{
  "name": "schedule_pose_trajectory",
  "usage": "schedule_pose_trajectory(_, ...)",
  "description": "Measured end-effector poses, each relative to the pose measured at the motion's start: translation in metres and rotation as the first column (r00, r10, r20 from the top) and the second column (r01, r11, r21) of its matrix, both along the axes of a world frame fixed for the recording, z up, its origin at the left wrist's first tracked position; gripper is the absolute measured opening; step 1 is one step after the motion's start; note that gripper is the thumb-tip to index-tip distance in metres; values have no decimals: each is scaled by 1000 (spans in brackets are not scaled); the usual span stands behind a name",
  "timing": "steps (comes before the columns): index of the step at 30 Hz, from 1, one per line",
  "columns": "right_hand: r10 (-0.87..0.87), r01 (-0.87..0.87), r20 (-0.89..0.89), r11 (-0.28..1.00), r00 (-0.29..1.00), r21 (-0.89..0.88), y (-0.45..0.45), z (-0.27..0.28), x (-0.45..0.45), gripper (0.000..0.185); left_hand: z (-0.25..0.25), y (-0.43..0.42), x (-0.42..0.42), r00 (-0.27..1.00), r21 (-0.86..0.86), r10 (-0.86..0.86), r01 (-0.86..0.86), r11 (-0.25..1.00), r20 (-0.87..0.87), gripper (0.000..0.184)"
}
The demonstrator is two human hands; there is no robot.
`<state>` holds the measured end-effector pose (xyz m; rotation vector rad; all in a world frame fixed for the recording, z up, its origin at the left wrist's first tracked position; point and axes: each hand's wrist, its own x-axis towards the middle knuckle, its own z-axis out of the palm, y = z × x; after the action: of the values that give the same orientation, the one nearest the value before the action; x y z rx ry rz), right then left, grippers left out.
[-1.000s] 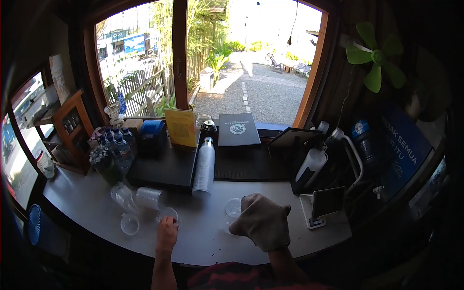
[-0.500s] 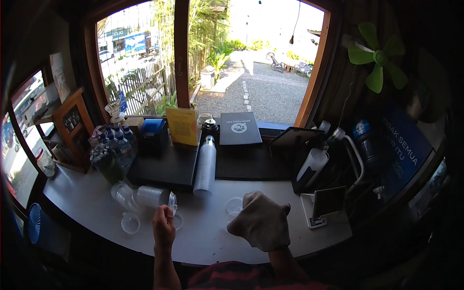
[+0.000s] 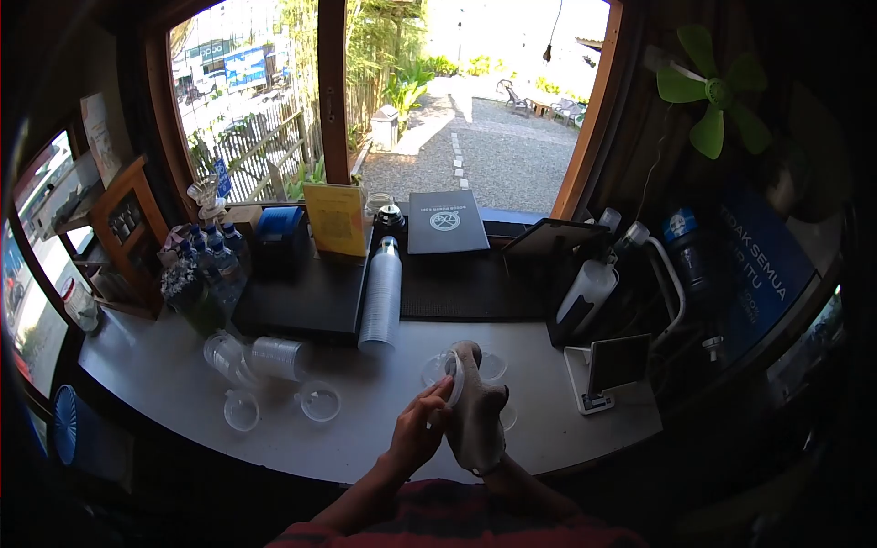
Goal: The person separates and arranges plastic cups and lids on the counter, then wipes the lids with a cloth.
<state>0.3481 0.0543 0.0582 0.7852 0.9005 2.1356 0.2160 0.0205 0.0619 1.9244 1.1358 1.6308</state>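
My left hand (image 3: 421, 426) is closed on a clear plastic lid (image 3: 456, 378), held upright by its rim. A grey cloth (image 3: 477, 425) covers my right hand (image 3: 479, 402), which is against the lid's other side; its fingers are hidden under the cloth. Behind my hands, clear lids (image 3: 493, 367) lie on the counter, partly covered from view. To the left are two more round clear lids, one nearer the middle (image 3: 320, 402) and one farther left (image 3: 242, 411). Stacked clear lids (image 3: 277, 357) lie on their side behind them.
A long stack of clear cups (image 3: 381, 297) lies beside a black box (image 3: 297, 306) on the counter (image 3: 365, 420). Water bottles (image 3: 219, 256) stand at the left. At the right are a white scale (image 3: 589, 388) and a pump bottle (image 3: 587, 292). A green fan (image 3: 718, 91) hangs above.
My left hand has lifted a lid from the left side and carried it right to the cloth. The cloth-covered right hand has turned more upright. The camera view has shifted slightly.
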Motion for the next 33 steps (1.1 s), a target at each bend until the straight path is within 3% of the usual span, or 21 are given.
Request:
schedule_pose_trajectory(1, -52, 48, 79, 998, 995, 51, 0, -5, 1, 32, -7, -1, 10, 999, 39, -23, 24, 999, -24, 17)
schedule_pose_trajectory(2, -441, 160, 575, 867, 690, 473, 6, -10, 6, 33, -12, -1, 15, 997, 70, -82, 82, 994, -1, 19)
schedule_pose_trajectory(3, -716, -9, 676, 686, 173, 728, 8, -14, 6, 34, -14, -5, 15, 995, 22, -104, 104, 994, 1, 21)
schedule_pose_trajectory(4, -792, -115, 602, 610, -98, 784, 10, -17, 6, 35, -14, -7, 15, 992, -24, -127, 127, 992, 3, 22)
schedule_pose_trajectory(5, -814, -168, 545, 577, -203, 799, 8, -25, 3, 35, -26, -4, 15, 991, -30, -129, 130, 991, 21, 28)
schedule_pose_trajectory(8, -805, -251, 568, 593, -170, 765, -10, -53, -9, 38, -37, -4, 10, 994, -150, 97, -89, 985, 49, 34)
schedule_pose_trajectory(9, -791, -273, 597, 609, -136, 745, -17, -59, -12, 40, -31, 0, 8, 989, -68, 140, -136, 988, 51, 40)
schedule_pose_trajectory(12, -654, -274, 743, 695, 144, 665, -10, -72, 2, 41, -19, -11, 2, 999, -111, 33, -29, 993, 38, 41)
schedule_pose_trajectory(13, -648, -239, 761, 744, -28, 624, -1, -74, 3, 28, -34, -14, 1, 1000, -184, 3, -3, 983, 2, 38)
schedule_pose_trajectory(15, -979, -504, 99, 177, -178, 845, 21, -85, 22, 35, -33, -22, 7, 991, -126, -114, 122, 985, 68, 35)
schedule_pose_trajectory(17, -966, -606, -122, 43, -229, 794, 22, -79, 25, 42, -38, -23, 9, 984, -158, -147, 161, 974, 97, 35)
schedule_pose_trajectory(18, -953, -422, 284, 303, -109, 855, 16, -96, 23, 47, -46, -24, 7, 992, -203, -104, 115, 972, 65, 35)
schedule_pose_trajectory(19, -783, -268, 615, 575, 95, 773, 11, -113, 16, 51, -51, -22, 4, 998, -245, -62, 68, 967, 29, 35)
schedule_pose_trajectory(21, -833, -385, 437, 548, -340, 743, -10, -78, -5, 58, -52, -14, -1, 998, -328, -40, 55, 943, 50, 36)
schedule_pose_trajectory(23, -732, -328, 635, 679, -247, 656, -22, -62, -5, 54, -44, -16, -5, 998, -306, -47, 55, 950, 36, 43)
schedule_pose_trajectory(24, -701, -304, 692, 706, -171, 640, -14, -68, 3, 53, -47, -14, -4, 977, -310, -148, 189, 932, 151, 47)
schedule_pose_trajectory(27, -830, -540, 73, 424, -554, 727, 14, -63, 22, 53, -46, -24, -2, 936, -238, -336, 352, 905, 105, 34)
schedule_pose_trajectory(28, -754, -639, -267, 252, -600, 727, 15, -52, 24, 52, -45, -24, 5, 952, -150, -297, 305, 940, 73, 32)
schedule_pose_trajectory(29, -542, -715, -554, 130, -631, 687, 15, -30, 23, 50, -44, -24, 8, 945, -165, -310, 325, 931, 109, 30)
schedule_pose_trajectory(31, -428, -725, -620, 140, -658, 674, 19, -23, 16, 54, -47, -23, 9, 951, -217, -273, 301, 929, 148, 29)
schedule_pose_trajectory(33, -671, -644, -369, 214, -643, 734, 7, -39, 9, 44, -53, -21, 8, 974, -299, -169, 208, 931, 153, 29)
